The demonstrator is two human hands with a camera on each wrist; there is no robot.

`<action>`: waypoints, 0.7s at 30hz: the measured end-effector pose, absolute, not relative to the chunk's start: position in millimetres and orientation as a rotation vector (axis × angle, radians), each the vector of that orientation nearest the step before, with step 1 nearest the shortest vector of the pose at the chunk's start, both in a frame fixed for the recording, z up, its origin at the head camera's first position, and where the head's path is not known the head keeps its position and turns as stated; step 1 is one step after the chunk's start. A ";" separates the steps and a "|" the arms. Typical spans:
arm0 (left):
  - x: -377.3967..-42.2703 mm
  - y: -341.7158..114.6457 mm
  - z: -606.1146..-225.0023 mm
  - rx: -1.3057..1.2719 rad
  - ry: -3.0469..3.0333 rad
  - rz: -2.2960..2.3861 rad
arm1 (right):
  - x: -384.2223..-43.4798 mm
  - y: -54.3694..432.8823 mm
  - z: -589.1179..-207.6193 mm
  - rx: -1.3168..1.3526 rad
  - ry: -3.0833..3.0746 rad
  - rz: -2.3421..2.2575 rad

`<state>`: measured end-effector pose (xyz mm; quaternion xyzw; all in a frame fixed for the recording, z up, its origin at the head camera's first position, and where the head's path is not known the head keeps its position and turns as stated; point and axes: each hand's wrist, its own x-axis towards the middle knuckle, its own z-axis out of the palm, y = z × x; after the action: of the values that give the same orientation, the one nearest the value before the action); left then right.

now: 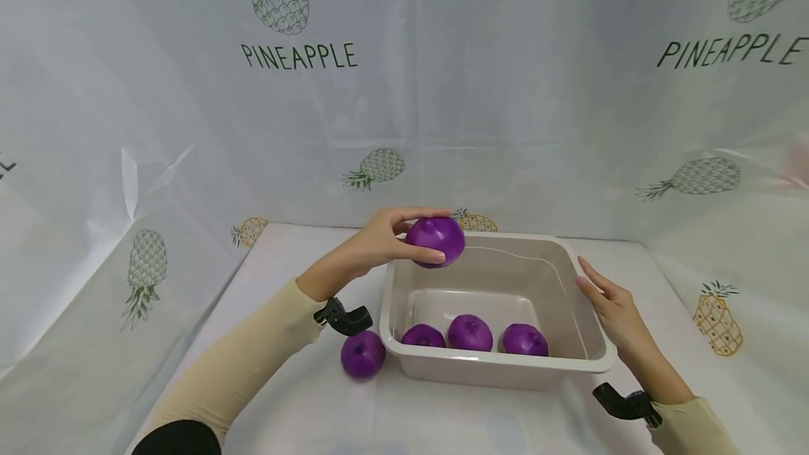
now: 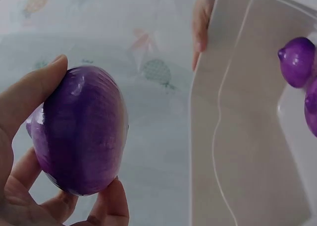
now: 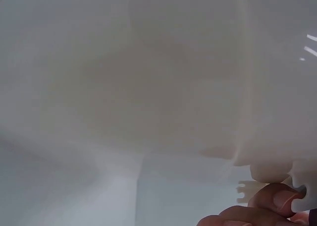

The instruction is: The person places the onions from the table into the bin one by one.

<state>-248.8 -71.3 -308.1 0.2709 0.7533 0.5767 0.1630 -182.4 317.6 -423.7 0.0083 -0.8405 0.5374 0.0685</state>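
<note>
Nearest the head camera is my left sleeve (image 1: 234, 367), reaching in over the left edge of the table (image 1: 278, 248). At its end, my left hand (image 1: 379, 244) pinches a purple onion (image 1: 437, 234) between my thumb and fingers, up high by the far left corner of the bin (image 1: 474, 373). On the bin's right rim, my right hand (image 1: 616, 311) has its thumb and first finger stretched out, a little apart; I can't tell what the other fingers do. The onion looks smooth and round, so it might slip and bump the rim if I pinch too lightly. One loose onion (image 1: 363, 355) sits just outside the bin's near left corner, and it could roll if my arm knocks it. The bin could slide if I push too hard. Counting onions: one pinched, one loose and three inside onions (image 1: 470, 333) along the bin's near wall, so five. Also one bin, two hands and two black wrist straps (image 1: 344, 317).
</note>
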 end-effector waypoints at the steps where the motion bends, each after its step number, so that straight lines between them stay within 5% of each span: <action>1: -250.6 -65.7 -308.4 0.784 2.152 1.638 | -182.0 317.5 -423.4 0.028 -2.537 1.611; 21: -282.6 17.8 -345.8 0.877 2.187 1.433 | -180.4 316.6 -420.6 0.057 -2.536 1.603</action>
<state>-282.6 17.8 -345.8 0.3121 0.7784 0.5102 0.1909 -180.4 316.6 -420.6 0.0190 -0.8431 0.5329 0.0702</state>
